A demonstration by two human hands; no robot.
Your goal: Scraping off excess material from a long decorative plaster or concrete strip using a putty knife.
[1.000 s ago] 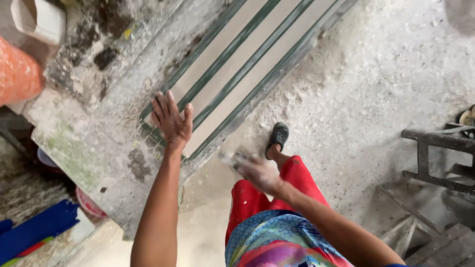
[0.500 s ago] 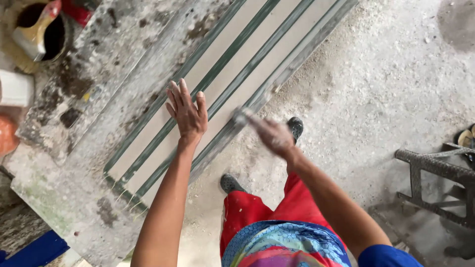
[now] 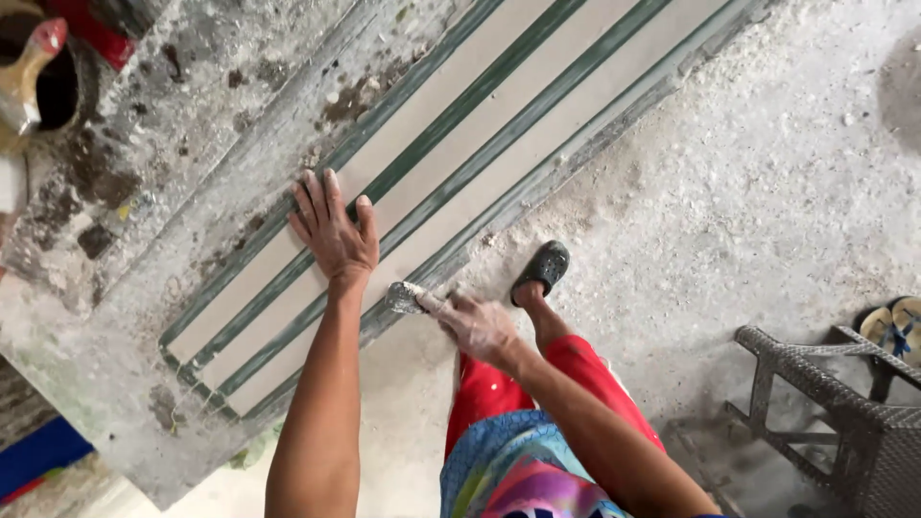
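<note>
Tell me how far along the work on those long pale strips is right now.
Looks done: pale strips lie filled between green rails, and white dust and crumbs cover the floor beside the bench. In hand: the left hand presses flat on the strips while the right hand holds a small scraper at the near edge. How much of that edge remains cannot be judged from this view.

Soft, even daylight fills the head view; nothing glares or burns out; shadows are faint, with a dim patch under the forearm of the left hand point(image 3: 334, 230) and a darker corner at bottom left; the right hand point(image 3: 477, 324) is slightly smeared by motion; straight edges bow a little toward the frame's borders.
</note>
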